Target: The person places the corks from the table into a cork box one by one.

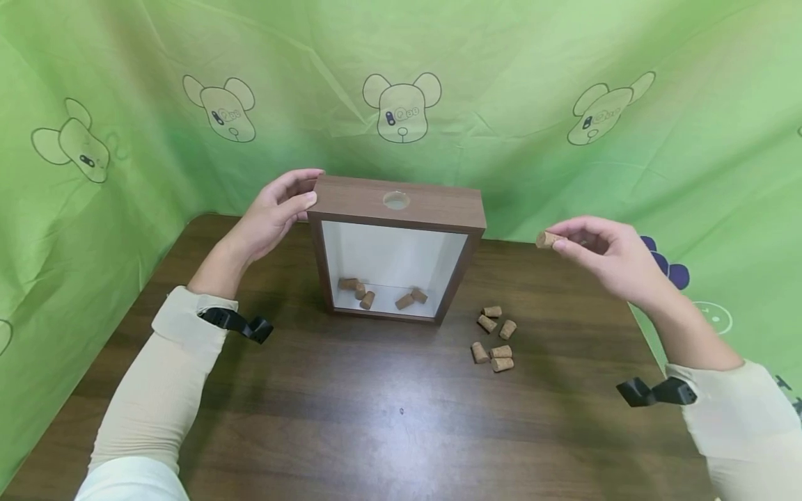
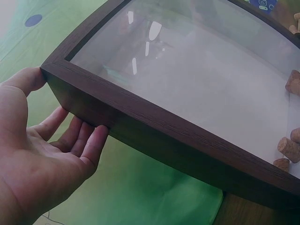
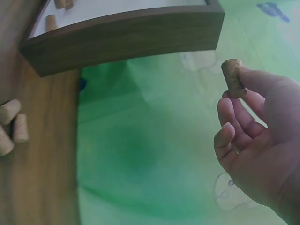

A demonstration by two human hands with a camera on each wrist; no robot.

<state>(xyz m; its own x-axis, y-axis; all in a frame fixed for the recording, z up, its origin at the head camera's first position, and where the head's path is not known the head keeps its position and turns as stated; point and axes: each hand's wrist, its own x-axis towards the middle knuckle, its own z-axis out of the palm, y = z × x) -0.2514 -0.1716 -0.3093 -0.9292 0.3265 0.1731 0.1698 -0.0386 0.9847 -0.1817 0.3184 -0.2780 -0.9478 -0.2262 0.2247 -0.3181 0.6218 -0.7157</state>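
A brown wooden box frame point(image 1: 401, 223) with a clear front and a round hole in its top stands upright on the table. Several corks point(image 1: 367, 300) lie inside at its bottom. My left hand point(image 1: 266, 212) grips the box's upper left corner, thumb at the front edge and fingers against the side point(image 2: 84, 112). Off to the right of the box, above the table, my right hand point(image 1: 610, 257) pinches one cork point(image 1: 546, 240) between thumb and fingers; the right wrist view shows this cork point(image 3: 233, 78) clear of the box.
On the table point(image 1: 376, 417), right of the box, several loose corks point(image 1: 501, 352) lie in a small group. A green cloth point(image 1: 514, 104) with bear-head drawings hangs behind and at both sides. Each wrist wears a black strap device.
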